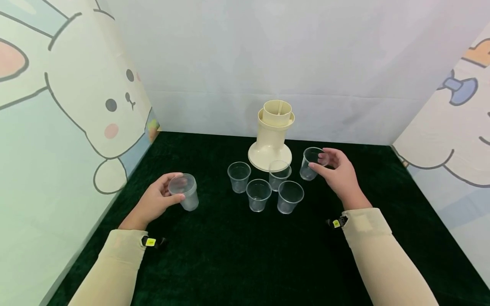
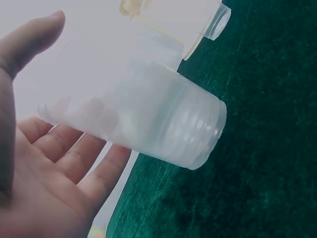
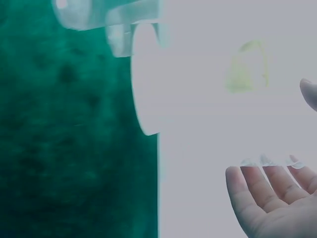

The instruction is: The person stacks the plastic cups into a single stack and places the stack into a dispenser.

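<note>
My left hand (image 1: 157, 197) grips a small stack of nested clear plastic cups (image 1: 189, 197) on the left, thumb on the near side and fingers behind. In the left wrist view the ringed lower ends of the stacked cups (image 2: 198, 134) show one inside another. On the right, my right hand (image 1: 338, 172) holds a clear plastic cup (image 1: 307, 169) between thumb and fingers, close to its rim. That cup is washed out by glare in the right wrist view, where the fingers (image 3: 242, 191) curve below it. Several more clear cups (image 1: 257, 197) stand upright between my hands.
Behind the cups stands a cream plastic stand (image 1: 270, 142) with a round base and a tube-shaped top. One cup overlaps its base in the head view. Dark green cloth (image 1: 237, 259) covers the table, and a pale curtain (image 1: 214, 63) hangs along the back edge.
</note>
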